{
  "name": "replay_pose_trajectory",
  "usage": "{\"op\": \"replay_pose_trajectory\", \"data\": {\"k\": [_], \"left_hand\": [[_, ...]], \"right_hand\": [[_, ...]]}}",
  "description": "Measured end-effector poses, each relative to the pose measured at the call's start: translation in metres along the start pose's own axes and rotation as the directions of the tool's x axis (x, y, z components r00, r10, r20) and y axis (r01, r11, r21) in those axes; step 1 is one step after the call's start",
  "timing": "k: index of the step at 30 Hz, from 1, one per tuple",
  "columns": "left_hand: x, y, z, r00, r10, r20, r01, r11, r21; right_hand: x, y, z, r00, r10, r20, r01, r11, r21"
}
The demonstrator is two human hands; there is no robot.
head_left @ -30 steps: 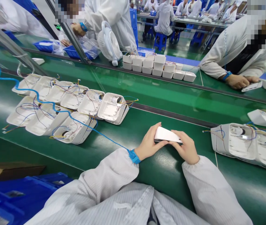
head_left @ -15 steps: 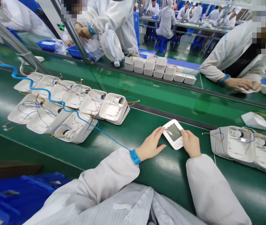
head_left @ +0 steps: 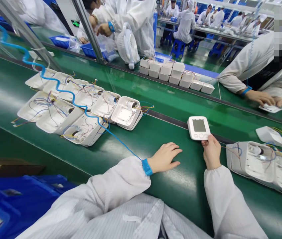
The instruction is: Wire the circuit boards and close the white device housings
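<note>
My right hand (head_left: 211,152) pinches the lower right corner of a white blood pressure monitor front cover (head_left: 192,132), which has a grey display and small buttons below it. The cover is held up, screen toward me. Apart from it, my left hand (head_left: 165,157) lies over the green bench with its fingers stretched out and nothing in them. A blue wrist strap (head_left: 147,167) sits on my left wrist, and its coiled blue cord (head_left: 74,98) runs off to the upper left. Left of my hands stand several white housings (head_left: 126,112) with loose coloured wires.
More wired white housings (head_left: 260,159) stand at the right, a single one (head_left: 271,136) behind them. Across the bench are a row of white housings (head_left: 166,73), a fan (head_left: 128,44) and a co-worker's hands (head_left: 264,99). Blue crates (head_left: 19,202) stand at lower left.
My right hand has lifted the monitor cover away from my left hand, up and to the right, turning it upright. My left hand has let go of it. The view has shifted slightly.
</note>
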State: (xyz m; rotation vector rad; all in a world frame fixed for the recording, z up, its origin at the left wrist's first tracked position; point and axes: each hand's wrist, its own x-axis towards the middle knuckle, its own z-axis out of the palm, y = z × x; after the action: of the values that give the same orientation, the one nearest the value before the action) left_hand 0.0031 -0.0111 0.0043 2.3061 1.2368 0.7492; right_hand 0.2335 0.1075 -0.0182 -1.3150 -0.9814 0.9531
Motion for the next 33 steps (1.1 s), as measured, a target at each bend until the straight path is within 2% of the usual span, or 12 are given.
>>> {"op": "replay_pose_trajectory", "data": {"k": [3, 6, 8, 11, 13, 16, 33], "left_hand": [[0.0, -0.001, 0.0, 1.0, 0.003, -0.005, -0.003, 1.0, 0.002], [0.0, -0.002, 0.001, 1.0, 0.006, -0.005, -0.006, 1.0, 0.006], [-0.001, -0.003, 0.001, 1.0, 0.006, -0.004, -0.006, 1.0, 0.018], [-0.001, -0.003, 0.002, 1.0, 0.005, 0.003, -0.005, 0.999, 0.044], [-0.001, -0.003, 0.002, 1.0, 0.002, 0.01, -0.003, 0.998, 0.058], [-0.001, -0.003, 0.001, 1.0, -0.002, 0.021, 0.0, 0.998, 0.066], [-0.002, -0.002, 0.001, 0.999, 0.007, 0.039, -0.011, 0.996, 0.093]], "right_hand": [[0.015, 0.001, 0.011, 0.992, -0.102, 0.073, 0.099, 0.994, 0.043], [0.02, 0.0, 0.016, 0.964, -0.15, 0.219, 0.151, 0.988, 0.011], [0.016, -0.002, 0.017, 0.932, -0.112, 0.344, 0.166, 0.978, -0.13], [0.006, -0.005, 0.019, 0.862, -0.139, 0.488, 0.348, 0.862, -0.369], [0.001, -0.007, 0.02, 0.822, -0.173, 0.543, 0.444, 0.792, -0.42], [-0.001, -0.007, 0.022, 0.806, -0.182, 0.563, 0.471, 0.772, -0.426], [-0.001, -0.009, 0.022, 0.798, -0.193, 0.571, 0.5, 0.741, -0.447]]}}
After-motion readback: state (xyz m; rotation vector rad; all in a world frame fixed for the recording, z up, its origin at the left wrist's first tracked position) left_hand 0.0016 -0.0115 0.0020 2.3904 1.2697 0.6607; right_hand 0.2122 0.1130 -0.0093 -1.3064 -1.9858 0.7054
